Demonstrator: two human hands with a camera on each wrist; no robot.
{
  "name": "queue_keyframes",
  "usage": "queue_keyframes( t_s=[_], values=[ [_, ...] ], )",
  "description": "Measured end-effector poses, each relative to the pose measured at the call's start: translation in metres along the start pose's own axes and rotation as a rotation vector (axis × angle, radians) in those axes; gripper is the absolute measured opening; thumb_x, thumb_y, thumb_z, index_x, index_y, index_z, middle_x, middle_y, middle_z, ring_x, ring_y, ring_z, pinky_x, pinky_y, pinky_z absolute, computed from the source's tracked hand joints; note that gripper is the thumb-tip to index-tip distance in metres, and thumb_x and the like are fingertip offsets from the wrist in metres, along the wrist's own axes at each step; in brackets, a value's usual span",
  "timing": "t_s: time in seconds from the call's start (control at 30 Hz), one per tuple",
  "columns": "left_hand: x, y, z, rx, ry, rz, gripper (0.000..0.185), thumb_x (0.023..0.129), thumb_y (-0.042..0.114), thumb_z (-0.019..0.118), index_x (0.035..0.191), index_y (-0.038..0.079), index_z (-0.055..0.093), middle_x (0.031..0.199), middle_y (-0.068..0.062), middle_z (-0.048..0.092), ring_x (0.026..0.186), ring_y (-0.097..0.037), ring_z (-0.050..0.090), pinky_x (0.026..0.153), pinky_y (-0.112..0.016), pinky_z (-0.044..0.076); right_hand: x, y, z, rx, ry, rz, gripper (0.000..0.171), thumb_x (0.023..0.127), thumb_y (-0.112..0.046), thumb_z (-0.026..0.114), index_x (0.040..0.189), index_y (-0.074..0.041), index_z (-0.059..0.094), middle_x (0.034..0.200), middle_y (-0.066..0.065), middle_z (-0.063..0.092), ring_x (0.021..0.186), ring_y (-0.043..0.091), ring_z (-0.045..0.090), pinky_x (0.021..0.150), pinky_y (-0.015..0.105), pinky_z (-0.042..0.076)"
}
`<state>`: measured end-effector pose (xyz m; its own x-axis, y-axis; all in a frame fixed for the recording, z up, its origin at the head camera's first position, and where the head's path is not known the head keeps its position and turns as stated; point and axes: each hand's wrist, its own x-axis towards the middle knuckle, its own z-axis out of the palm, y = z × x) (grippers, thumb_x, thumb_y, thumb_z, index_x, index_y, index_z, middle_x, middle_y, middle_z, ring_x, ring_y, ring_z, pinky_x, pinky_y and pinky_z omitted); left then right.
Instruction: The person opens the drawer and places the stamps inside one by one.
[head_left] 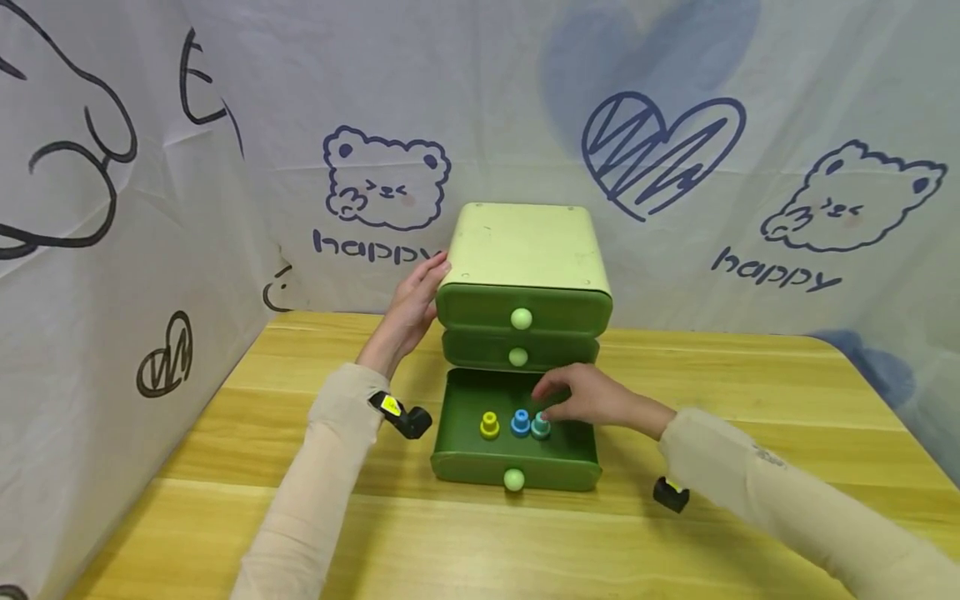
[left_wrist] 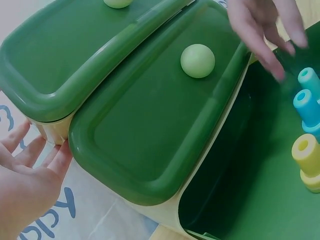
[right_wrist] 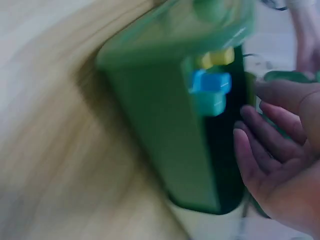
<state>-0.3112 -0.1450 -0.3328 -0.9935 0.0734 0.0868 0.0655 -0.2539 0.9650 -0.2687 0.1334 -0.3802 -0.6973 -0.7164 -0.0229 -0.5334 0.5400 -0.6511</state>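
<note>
A small cabinet with a pale-yellow top [head_left: 532,242] and green drawers stands on the table. Its bottom drawer [head_left: 517,468] is pulled out. In it a yellow peg [head_left: 490,427], a blue peg [head_left: 521,425] and a teal peg [head_left: 540,428] stand upright in a row. My left hand [head_left: 411,308] rests its fingers against the cabinet's left side; the left wrist view shows these fingers [left_wrist: 32,152] at the pale shell. Over the drawer's right part is my right hand [head_left: 588,398], close to the teal peg. Its fingers [right_wrist: 270,135] are loosely bent, with nothing between them.
Two upper drawers, the top [head_left: 480,310] and middle [head_left: 480,350], are closed, each with a round pale-green knob. A wooden table [head_left: 300,467] lies under the cabinet. Behind and to the left hangs a white cloth [head_left: 510,100] with drawn bears and hearts.
</note>
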Motion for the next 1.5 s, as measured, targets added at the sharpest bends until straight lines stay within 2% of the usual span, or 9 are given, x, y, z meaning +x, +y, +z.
queue_keyframes(
  t_s=[0.2, 0.37, 0.47, 0.67, 0.87, 1.03, 1.17, 1.3, 1.5],
  values=[
    [0.001, 0.001, 0.000, 0.000, -0.005, 0.002, 0.060, 0.097, 0.027, 0.053, 0.150, 0.008, 0.034, 0.152, -0.011, 0.031, 0.133, -0.027, 0.037, 0.105, -0.035, 0.040, -0.027, -0.021, -0.002, 0.081, 0.137, -0.013, 0.025, 0.092, -0.014, 0.066, 0.114, -0.001, 0.067, 0.109, 0.009, 0.067, 0.101, 0.023, 0.062, 0.084, 0.040, 0.053],
    [0.001, 0.001, 0.000, -0.004, -0.003, 0.005, 0.060, 0.097, 0.026, 0.053, 0.150, 0.007, 0.033, 0.153, -0.011, 0.031, 0.133, -0.028, 0.037, 0.105, -0.035, 0.040, -0.052, -0.042, 0.010, 0.197, 0.152, 0.001, 0.022, 0.094, -0.015, 0.064, 0.113, -0.005, 0.068, 0.108, 0.007, 0.068, 0.097, 0.017, 0.063, 0.078, 0.034, 0.055],
    [0.001, 0.001, 0.000, -0.004, -0.003, 0.002, 0.059, 0.097, 0.026, 0.053, 0.150, 0.007, 0.034, 0.153, -0.010, 0.030, 0.133, -0.027, 0.037, 0.105, -0.035, 0.040, -0.067, -0.053, 0.019, 0.223, 0.165, 0.017, 0.023, 0.095, -0.018, 0.063, 0.114, -0.005, 0.068, 0.109, 0.007, 0.068, 0.096, 0.016, 0.063, 0.073, 0.029, 0.055],
    [0.003, 0.000, 0.001, -0.004, -0.006, 0.015, 0.060, 0.097, 0.026, 0.053, 0.150, 0.007, 0.034, 0.154, -0.010, 0.029, 0.134, -0.028, 0.037, 0.105, -0.035, 0.040, -0.088, -0.067, 0.039, 0.272, 0.226, 0.014, 0.027, 0.095, -0.019, 0.064, 0.115, -0.002, 0.067, 0.111, 0.011, 0.068, 0.099, 0.019, 0.064, 0.074, 0.029, 0.056],
    [0.001, 0.000, 0.001, -0.015, -0.003, 0.017, 0.059, 0.098, 0.025, 0.052, 0.150, 0.006, 0.033, 0.154, -0.011, 0.028, 0.135, -0.028, 0.035, 0.107, -0.035, 0.038, -0.088, -0.064, 0.070, 0.272, 0.257, 0.058, 0.024, 0.093, -0.016, 0.065, 0.110, 0.001, 0.068, 0.103, 0.011, 0.070, 0.090, 0.015, 0.066, 0.074, 0.026, 0.056],
    [0.000, -0.001, 0.002, -0.016, 0.002, 0.012, 0.059, 0.098, 0.026, 0.053, 0.150, 0.007, 0.034, 0.154, -0.010, 0.029, 0.135, -0.028, 0.035, 0.107, -0.035, 0.038, -0.085, -0.059, 0.090, 0.296, 0.332, 0.101, 0.027, 0.091, -0.015, 0.068, 0.108, 0.005, 0.066, 0.100, 0.014, 0.071, 0.088, 0.020, 0.068, 0.076, 0.025, 0.056],
    [-0.001, -0.002, 0.002, -0.016, 0.009, 0.011, 0.059, 0.097, 0.026, 0.053, 0.150, 0.007, 0.034, 0.154, -0.010, 0.030, 0.134, -0.028, 0.037, 0.106, -0.035, 0.039, -0.080, -0.056, 0.102, 0.385, 0.352, 0.157, 0.030, 0.090, -0.016, 0.070, 0.108, 0.009, 0.065, 0.099, 0.017, 0.070, 0.088, 0.025, 0.069, 0.071, 0.024, 0.056],
    [-0.002, -0.002, 0.002, -0.013, 0.011, 0.012, 0.059, 0.097, 0.026, 0.053, 0.150, 0.007, 0.034, 0.154, -0.009, 0.030, 0.134, -0.028, 0.037, 0.105, -0.035, 0.040, -0.075, -0.053, 0.113, 0.492, 0.334, 0.208, 0.033, 0.091, -0.015, 0.069, 0.107, 0.013, 0.064, 0.099, 0.020, 0.069, 0.086, 0.026, 0.069, 0.062, 0.025, 0.057],
    [-0.001, -0.003, 0.002, -0.014, 0.004, 0.019, 0.060, 0.097, 0.026, 0.053, 0.150, 0.006, 0.033, 0.154, -0.010, 0.029, 0.135, -0.028, 0.036, 0.106, -0.035, 0.039, -0.064, -0.051, 0.118, 0.562, 0.340, 0.256, 0.033, 0.090, -0.018, 0.069, 0.101, 0.013, 0.067, 0.088, 0.016, 0.071, 0.071, 0.022, 0.069, 0.054, 0.028, 0.057]
  ],
)
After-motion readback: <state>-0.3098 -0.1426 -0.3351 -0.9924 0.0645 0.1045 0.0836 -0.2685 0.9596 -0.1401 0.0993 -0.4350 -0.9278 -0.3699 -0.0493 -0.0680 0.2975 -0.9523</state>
